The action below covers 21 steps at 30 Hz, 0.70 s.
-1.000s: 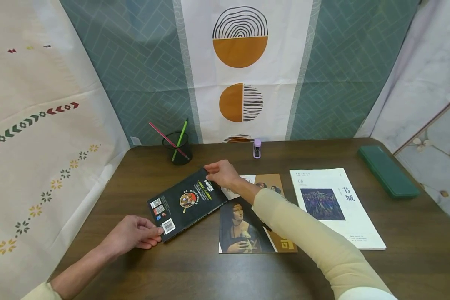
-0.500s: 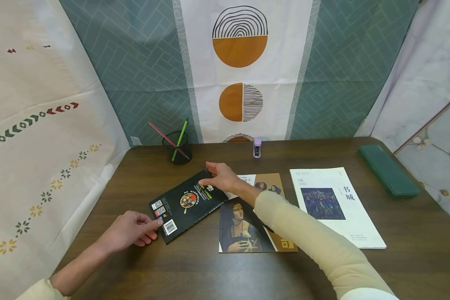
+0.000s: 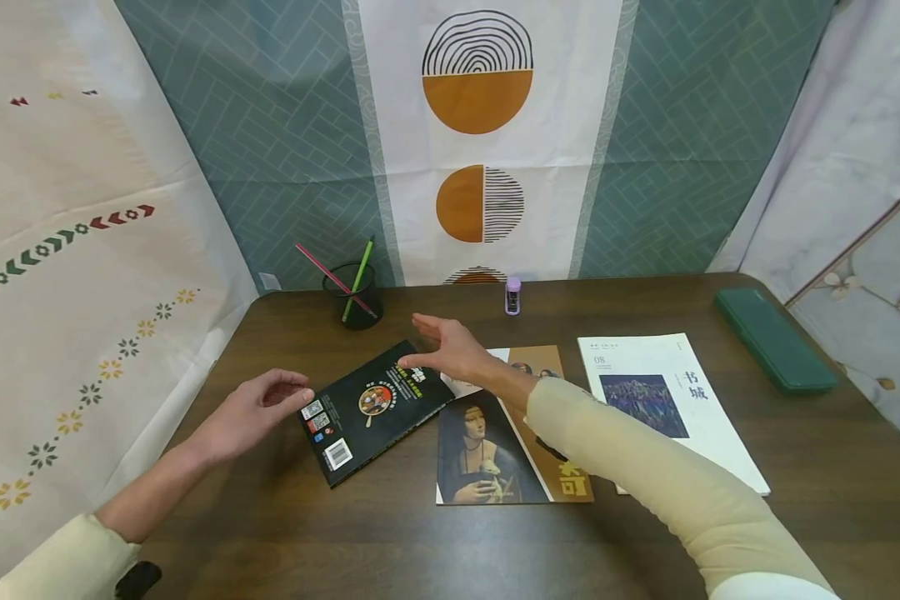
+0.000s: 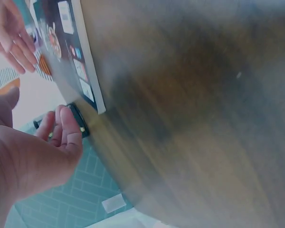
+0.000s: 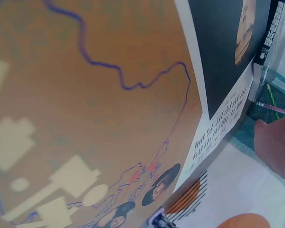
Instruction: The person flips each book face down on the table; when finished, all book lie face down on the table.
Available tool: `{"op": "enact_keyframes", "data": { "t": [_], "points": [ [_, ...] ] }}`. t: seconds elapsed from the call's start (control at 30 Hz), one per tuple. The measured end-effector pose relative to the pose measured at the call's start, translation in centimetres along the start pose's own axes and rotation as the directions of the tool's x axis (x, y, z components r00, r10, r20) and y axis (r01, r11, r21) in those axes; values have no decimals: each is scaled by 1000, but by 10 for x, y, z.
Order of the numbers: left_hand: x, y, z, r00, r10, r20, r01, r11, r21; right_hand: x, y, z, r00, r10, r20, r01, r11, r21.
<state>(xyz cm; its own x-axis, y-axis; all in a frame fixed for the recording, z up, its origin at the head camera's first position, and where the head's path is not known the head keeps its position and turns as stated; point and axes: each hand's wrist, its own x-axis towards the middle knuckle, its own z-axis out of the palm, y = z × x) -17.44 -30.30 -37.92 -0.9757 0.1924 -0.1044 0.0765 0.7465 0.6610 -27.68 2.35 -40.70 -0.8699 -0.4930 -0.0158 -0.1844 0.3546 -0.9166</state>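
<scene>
A black book [image 3: 401, 412] lies slanted on the table, back cover up, its right corner over a brown book with a painted portrait [image 3: 487, 450]. My left hand [image 3: 251, 412] is at the black book's left corner, thumb and fingers apart; in the left wrist view that hand [image 4: 47, 142] holds nothing and a gap separates it from the book's edge. Over the far right end of the black book hovers my right hand [image 3: 453, 354], fingers loosely extended and gripping nothing. The brown book's cover [image 5: 109, 85] fills much of the right wrist view.
To the right lies a white book [image 3: 667, 417], and beyond it a green case [image 3: 776, 342]. A black mesh pen cup [image 3: 360, 304] with two pencils stands at the back left. A small purple-capped glue stick [image 3: 513, 296] stands at the back edge of the table [image 3: 390, 550].
My left hand has let go of the black book's near left corner and moved up and away. My right hand has lifted off the far edge. The book stays almost in place.
</scene>
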Motion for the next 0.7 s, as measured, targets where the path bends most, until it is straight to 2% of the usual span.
{"op": "enact_keyframes", "data": {
  "t": [0.23, 0.47, 0.57, 0.7],
  "points": [
    [14, 0, -5, 994, 97, 56, -95, 995, -33, -19, -2, 4, 1000, -16, -24, 14, 998, -66],
    [28, -10, -3, 970, 208, 129, -210, 978, 1, -42, -2, 14, 997, -41, -61, 34, 992, -123],
    [34, -14, -1, 958, 237, 161, -243, 970, 19, -52, -2, 18, 996, -27, -83, 17, 992, -121],
    [36, -19, 2, 951, 240, 193, -254, 966, 48, -63, 0, 24, 993, -30, -116, 12, 989, -148]
  ]
}}
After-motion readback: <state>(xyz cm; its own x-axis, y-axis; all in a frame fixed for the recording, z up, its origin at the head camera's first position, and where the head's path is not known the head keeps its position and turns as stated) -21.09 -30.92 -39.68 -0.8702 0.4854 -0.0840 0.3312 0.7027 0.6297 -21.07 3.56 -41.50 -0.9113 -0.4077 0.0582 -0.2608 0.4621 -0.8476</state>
